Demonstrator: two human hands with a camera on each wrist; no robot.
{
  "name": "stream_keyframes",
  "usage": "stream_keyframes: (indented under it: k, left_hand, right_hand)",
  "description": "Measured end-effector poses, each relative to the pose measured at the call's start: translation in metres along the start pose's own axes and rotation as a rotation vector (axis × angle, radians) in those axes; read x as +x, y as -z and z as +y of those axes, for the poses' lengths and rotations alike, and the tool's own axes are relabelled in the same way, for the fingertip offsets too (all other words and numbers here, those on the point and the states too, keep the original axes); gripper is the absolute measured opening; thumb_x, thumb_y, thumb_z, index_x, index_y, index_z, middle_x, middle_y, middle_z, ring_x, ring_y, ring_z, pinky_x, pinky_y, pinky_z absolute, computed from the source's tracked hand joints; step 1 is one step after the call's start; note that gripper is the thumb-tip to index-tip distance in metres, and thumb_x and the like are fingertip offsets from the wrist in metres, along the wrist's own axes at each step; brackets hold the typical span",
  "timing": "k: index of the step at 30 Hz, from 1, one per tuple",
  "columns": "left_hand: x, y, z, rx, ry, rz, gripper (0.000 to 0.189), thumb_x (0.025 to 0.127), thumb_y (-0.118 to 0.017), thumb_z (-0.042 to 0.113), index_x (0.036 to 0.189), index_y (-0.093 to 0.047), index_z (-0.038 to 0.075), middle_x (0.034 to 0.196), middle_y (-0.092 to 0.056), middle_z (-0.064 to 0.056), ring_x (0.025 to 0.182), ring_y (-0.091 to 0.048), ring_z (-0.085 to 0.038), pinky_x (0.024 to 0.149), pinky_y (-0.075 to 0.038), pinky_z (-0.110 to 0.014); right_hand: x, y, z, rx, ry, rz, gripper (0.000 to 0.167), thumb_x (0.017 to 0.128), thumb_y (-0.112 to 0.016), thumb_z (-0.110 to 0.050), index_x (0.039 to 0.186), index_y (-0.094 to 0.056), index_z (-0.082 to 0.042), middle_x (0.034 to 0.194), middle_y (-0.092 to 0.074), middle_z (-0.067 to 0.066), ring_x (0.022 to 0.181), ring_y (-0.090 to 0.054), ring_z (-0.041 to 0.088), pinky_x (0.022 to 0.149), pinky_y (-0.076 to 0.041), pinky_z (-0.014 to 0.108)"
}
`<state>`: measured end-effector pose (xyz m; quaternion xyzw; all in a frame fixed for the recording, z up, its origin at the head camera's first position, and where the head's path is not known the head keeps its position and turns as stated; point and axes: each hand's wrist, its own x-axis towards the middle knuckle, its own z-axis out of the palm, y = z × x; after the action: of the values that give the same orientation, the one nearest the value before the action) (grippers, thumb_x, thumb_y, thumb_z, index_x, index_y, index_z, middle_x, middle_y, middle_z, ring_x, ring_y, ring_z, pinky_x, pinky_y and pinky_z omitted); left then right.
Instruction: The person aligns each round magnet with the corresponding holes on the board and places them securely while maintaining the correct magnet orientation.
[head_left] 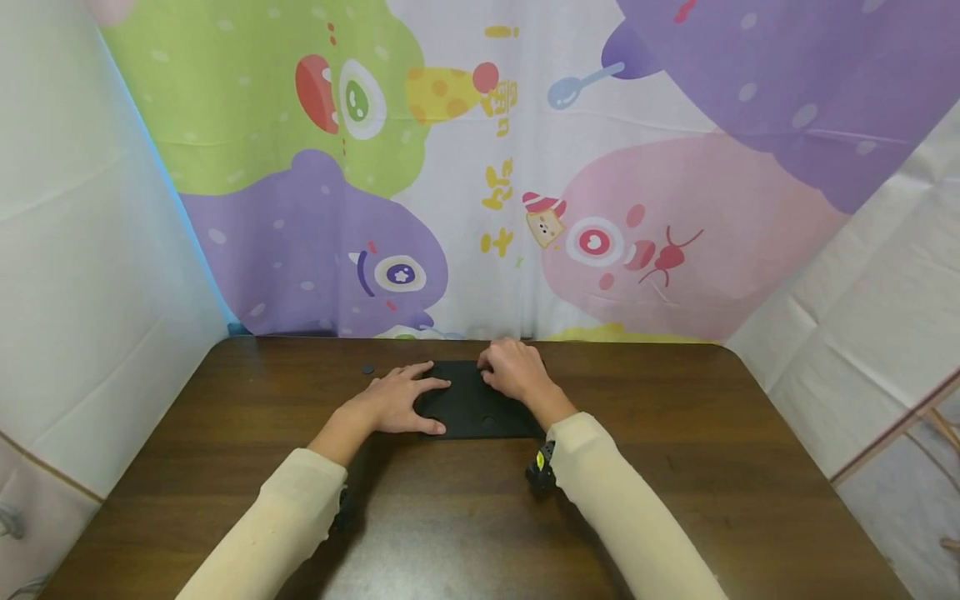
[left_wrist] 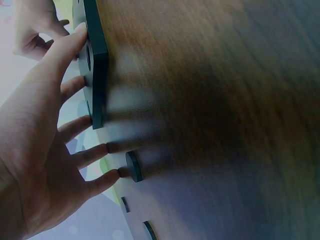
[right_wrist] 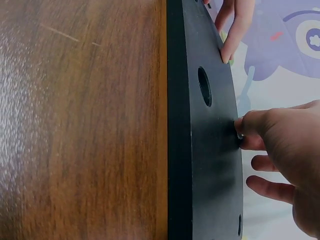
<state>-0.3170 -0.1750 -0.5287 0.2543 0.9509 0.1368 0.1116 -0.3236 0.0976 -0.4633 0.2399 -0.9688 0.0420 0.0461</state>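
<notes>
A flat black board with round holes lies near the table's far edge. My left hand rests spread on its left end, thumb near the front edge, index finger on the top. In the left wrist view, this hand's outer fingers extend past the board's end, beside a small black disc. My right hand is over the far side of the board. In the right wrist view, the right hand's thumb and index finger pinch a small piece, apparently a disc, mostly hidden by the fingertips.
Two more black discs, a small one and one at the frame's bottom, lie left of the board on the brown wooden table. A printed cartoon curtain hangs right behind the table; white cloth flanks the sides.
</notes>
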Motion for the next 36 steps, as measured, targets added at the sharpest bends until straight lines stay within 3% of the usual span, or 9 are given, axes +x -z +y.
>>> stream_keyframes:
  k: [10,28,34,36]
  left_hand:
    - [0.004,-0.003,-0.005,0.005,0.003,-0.006,0.107,0.079,-0.067,0.101,0.169,-0.051,0.045,0.190,-0.026,-0.006,0.170,-0.035,-0.050,0.126,-0.034,-0.086]
    - [0.002,-0.001,-0.001,-0.017,0.003,0.004,0.101,0.083,-0.070,0.096,0.169,-0.051,0.045,0.190,-0.026,-0.007,0.170,-0.035,-0.051,0.125,-0.034,-0.086]
    - [-0.005,0.006,0.007,-0.067,0.005,0.009,0.099,0.083,-0.078,0.088,0.167,-0.055,0.040,0.189,-0.027,-0.010,0.170,-0.034,-0.054,0.125,-0.031,-0.089]
    - [-0.012,0.013,0.017,-0.079,0.011,0.004,0.095,0.086,-0.080,0.082,0.167,-0.055,0.037,0.189,-0.028,-0.012,0.169,-0.033,-0.055,0.125,-0.030,-0.089]
  right_hand:
    - [0.000,-0.002,0.001,-0.034,0.004,0.014,0.016,0.108,-0.079,-0.025,0.118,-0.090,-0.020,0.120,-0.083,0.003,0.112,-0.079,0.026,0.090,-0.069,0.049]
    - [-0.003,-0.003,0.000,-0.017,0.008,0.035,0.015,0.108,-0.078,-0.022,0.116,-0.091,-0.018,0.117,-0.082,0.003,0.109,-0.079,0.026,0.089,-0.069,0.046]
    - [-0.003,-0.003,0.000,-0.006,-0.001,0.024,0.016,0.108,-0.078,-0.023,0.117,-0.090,-0.018,0.118,-0.082,0.003,0.109,-0.079,0.026,0.090,-0.069,0.048]
    - [-0.003,-0.003,0.000,0.002,-0.005,0.020,0.016,0.108,-0.078,-0.024,0.117,-0.090,-0.018,0.118,-0.082,0.004,0.110,-0.079,0.026,0.090,-0.069,0.049]
